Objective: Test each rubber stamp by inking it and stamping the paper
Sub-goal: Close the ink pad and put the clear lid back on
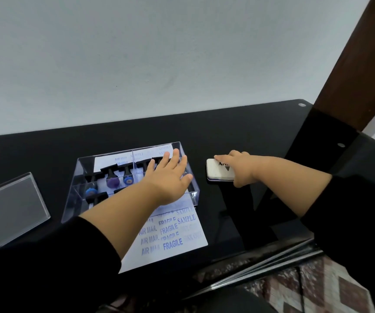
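Note:
A clear plastic box [80, 177] on the black table holds several rubber stamps [112, 177] with black handles and blue or purple knobs. My left hand [170, 179] hovers flat over the box's right half, fingers straight, holding nothing. Under the box lies a white paper [175, 236] stamped in blue with AIR MAIL, FRAGILE and SAMPLE. To the right sits a closed white ink pad [215, 169]. My right hand [240, 168] rests on it, fingers over its far edge and thumb at its near side.
The box's clear lid [8, 204] lies at the left on the black glass table [227, 132]. A brown wooden post [351, 64] rises at the right rear. Patterned floor tiles [317, 288] show past the table's front edge.

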The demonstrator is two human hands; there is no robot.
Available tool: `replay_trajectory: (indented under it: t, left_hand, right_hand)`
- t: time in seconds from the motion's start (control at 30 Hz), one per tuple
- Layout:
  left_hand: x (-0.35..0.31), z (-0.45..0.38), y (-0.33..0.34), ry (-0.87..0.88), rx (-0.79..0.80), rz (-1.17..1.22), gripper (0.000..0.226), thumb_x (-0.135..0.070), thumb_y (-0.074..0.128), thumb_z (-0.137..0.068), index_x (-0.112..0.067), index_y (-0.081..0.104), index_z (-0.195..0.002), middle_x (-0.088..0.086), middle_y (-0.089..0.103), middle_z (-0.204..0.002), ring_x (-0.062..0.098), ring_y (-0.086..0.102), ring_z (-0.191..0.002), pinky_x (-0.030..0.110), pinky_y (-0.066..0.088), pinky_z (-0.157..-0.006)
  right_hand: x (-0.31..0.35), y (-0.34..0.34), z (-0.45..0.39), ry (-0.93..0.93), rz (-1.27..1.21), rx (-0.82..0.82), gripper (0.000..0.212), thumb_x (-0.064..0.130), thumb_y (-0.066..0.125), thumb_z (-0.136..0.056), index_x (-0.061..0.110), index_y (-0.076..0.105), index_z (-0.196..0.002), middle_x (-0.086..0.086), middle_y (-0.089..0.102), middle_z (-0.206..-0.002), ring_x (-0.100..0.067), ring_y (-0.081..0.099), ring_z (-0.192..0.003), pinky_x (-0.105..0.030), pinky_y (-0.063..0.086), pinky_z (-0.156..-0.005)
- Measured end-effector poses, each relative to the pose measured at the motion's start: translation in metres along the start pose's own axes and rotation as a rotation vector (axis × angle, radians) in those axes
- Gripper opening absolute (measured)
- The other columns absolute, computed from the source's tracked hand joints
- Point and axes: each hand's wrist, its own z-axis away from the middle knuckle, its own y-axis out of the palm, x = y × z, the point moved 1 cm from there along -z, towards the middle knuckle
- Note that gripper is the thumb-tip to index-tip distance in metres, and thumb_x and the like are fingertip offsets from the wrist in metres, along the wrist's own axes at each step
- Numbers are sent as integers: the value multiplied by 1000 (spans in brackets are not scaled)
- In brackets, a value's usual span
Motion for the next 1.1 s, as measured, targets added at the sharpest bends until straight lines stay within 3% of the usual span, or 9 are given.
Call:
replay_trajectory:
  t: [0.27,0.63,1.1]
  left_hand:
    - [10,7,2,-30,-17,41,56,-41,12,-103,-23,-8,-152,0,-19,-158,18,-17,-145,41,-7,-116]
    - [48,38,1,-174,-24,47,55,-39,12,-104,-21,-4,-152,2,-18,-158,19,-14,-146,42,-5,-116]
    - [83,67,10,-238,-101,68,52,-37,12,-103,-30,-5,-152,0,-16,-159,20,-13,-146,45,-6,-116]
  right_hand:
    - [3,-6,9,-12,-7,-67,94,20,65,-78,31,4,-149,-2,30,-136,-28,31,-126,-37,46,-89]
    - [45,-51,43,-201,62,-199,94,16,65,-77,32,6,-148,-2,27,-138,-27,30,-124,-38,46,-91]
    - [128,-59,43,-324,450,-88,97,26,76,-71,35,15,-146,-3,28,-128,-27,34,-115,-34,44,-78]
